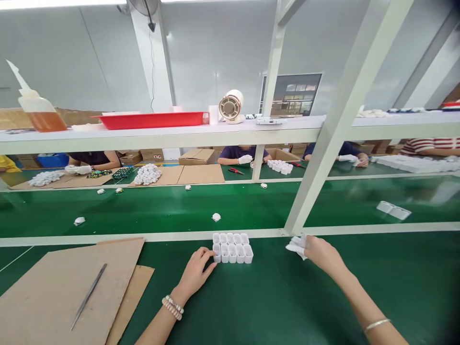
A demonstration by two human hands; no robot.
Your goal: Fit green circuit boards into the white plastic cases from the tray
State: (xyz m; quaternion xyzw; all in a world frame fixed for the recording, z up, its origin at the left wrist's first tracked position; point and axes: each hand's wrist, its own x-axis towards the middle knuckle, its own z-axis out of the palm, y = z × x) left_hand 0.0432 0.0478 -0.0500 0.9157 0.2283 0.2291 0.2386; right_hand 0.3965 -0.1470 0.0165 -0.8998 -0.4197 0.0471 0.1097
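My left hand rests at the left end of a block of small white open-topped plastic boxes, set in two rows on the green bench. Its fingers are bent and apart, the tips touching the end box. Off to the right, my right hand is closed on a crumpled white cloth, close to the frame post's foot. Its fingertips are partly hidden behind the hand.
Tweezers lie on cardboard sheets at the left. Beyond the metal rail runs a green belt with small white parts. A slanted post rises near my right hand. Co-workers sit opposite, below a shelf holding a red tray.
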